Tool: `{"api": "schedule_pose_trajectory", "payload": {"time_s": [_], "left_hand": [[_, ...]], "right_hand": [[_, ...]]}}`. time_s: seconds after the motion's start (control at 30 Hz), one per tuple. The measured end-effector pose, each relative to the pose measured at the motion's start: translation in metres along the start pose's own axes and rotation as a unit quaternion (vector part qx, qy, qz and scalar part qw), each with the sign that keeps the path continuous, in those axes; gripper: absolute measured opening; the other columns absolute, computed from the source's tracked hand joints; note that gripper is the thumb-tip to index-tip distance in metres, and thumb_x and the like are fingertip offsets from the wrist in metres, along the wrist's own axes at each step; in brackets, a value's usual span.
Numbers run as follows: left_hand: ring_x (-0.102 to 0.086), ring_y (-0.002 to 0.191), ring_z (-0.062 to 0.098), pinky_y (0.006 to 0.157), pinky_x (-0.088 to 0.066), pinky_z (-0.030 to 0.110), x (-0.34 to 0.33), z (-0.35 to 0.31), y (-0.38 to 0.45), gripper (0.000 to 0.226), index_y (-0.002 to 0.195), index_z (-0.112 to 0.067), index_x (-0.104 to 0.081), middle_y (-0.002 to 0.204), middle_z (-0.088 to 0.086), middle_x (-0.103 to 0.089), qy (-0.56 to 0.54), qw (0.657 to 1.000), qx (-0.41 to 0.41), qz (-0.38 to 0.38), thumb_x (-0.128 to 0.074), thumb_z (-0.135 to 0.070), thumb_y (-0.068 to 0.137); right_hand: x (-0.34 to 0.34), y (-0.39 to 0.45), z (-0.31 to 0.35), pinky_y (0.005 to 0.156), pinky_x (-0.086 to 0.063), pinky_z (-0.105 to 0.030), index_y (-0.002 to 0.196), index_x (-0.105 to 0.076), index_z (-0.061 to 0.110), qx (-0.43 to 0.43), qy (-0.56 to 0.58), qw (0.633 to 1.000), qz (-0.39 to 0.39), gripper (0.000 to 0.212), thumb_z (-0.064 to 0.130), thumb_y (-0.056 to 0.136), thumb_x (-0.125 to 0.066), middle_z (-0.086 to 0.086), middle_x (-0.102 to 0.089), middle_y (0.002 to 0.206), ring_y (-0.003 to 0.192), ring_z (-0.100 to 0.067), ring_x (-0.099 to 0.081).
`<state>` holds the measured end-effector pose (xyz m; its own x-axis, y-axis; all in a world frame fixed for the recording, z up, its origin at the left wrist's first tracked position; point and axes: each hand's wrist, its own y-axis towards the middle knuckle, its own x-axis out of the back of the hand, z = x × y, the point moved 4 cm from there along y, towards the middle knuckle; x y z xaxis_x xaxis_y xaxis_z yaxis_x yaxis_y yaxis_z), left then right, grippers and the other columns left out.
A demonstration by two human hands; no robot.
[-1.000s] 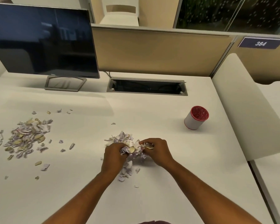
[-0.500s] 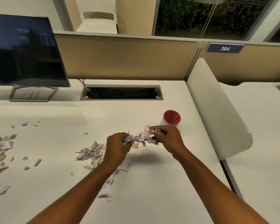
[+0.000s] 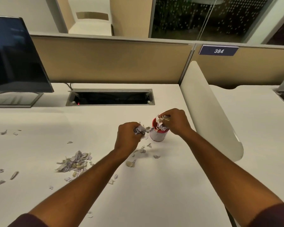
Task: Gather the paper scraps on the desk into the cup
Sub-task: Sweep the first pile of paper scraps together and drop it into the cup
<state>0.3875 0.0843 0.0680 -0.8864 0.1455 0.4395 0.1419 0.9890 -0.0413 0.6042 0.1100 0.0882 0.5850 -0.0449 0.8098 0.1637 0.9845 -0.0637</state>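
Scraps (image 3: 140, 129) in two hands, one cup (image 3: 157, 136)

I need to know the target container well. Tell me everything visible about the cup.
The cup is a small cylinder with a white wall and red rim and inside, standing upright on the white desk. The right hand holds paper scraps over its mouth; the left hand is beside it.

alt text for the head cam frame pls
Right hand drops paper scraps into a red-rimmed cup on a white desk; left hand holds more beside it. A loose scrap pile lies left.
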Motion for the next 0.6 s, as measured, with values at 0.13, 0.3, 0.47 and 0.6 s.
{"api": "schedule_pose_trajectory", "payload": {"time_s": [0.13,0.3,0.47,0.6], "left_hand": [[-0.072,0.068,0.018,0.065,-0.062,0.043,-0.006,-0.001,0.007,0.02,0.08,-0.02,-0.076,0.077,0.0,-0.074,0.012,1.0,0.008,-0.004,-0.076,0.0,0.078],[-0.073,0.07,0.015,0.065,-0.063,0.039,-0.008,-0.001,0.015,0.017,0.083,-0.019,-0.076,0.08,0.001,-0.075,0.027,0.999,0.017,-0.011,-0.077,-0.002,0.081],[-0.07,0.066,0.013,0.067,-0.063,0.038,-0.012,-0.008,0.024,0.013,0.089,-0.016,-0.077,0.081,0.0,-0.074,0.062,0.998,0.005,-0.015,-0.079,-0.006,0.08],[-0.071,0.078,0.02,0.077,-0.062,0.042,-0.019,-0.016,0.032,0.019,0.099,-0.011,-0.077,0.093,0.006,-0.076,0.074,0.997,-0.005,-0.014,-0.081,-0.008,0.08]], "right_hand": [[-0.023,0.013,0.006,0.086,-0.054,-0.03,0.115,-0.078,0.015,0.028,-0.137,0.988,0.071,0.029,0.017,0.086,-0.076,-0.009,-0.076,0.115,0.103,-0.027,-0.07],[-0.043,0.02,0.005,0.076,-0.046,-0.029,0.119,-0.071,0.009,0.061,-0.228,0.954,0.187,0.028,0.016,0.092,-0.066,-0.011,-0.071,0.121,0.108,-0.029,-0.065],[-0.025,0.025,0.01,0.088,-0.056,-0.036,0.125,-0.069,0.013,0.079,-0.206,0.932,0.287,0.033,0.013,0.094,-0.056,-0.009,-0.068,0.127,0.113,-0.028,-0.062],[-0.003,0.03,0.012,0.075,-0.054,-0.026,0.125,-0.065,0.014,0.074,-0.164,0.953,0.246,0.041,-0.004,0.089,-0.063,-0.007,-0.063,0.13,0.119,-0.027,-0.059]]}}
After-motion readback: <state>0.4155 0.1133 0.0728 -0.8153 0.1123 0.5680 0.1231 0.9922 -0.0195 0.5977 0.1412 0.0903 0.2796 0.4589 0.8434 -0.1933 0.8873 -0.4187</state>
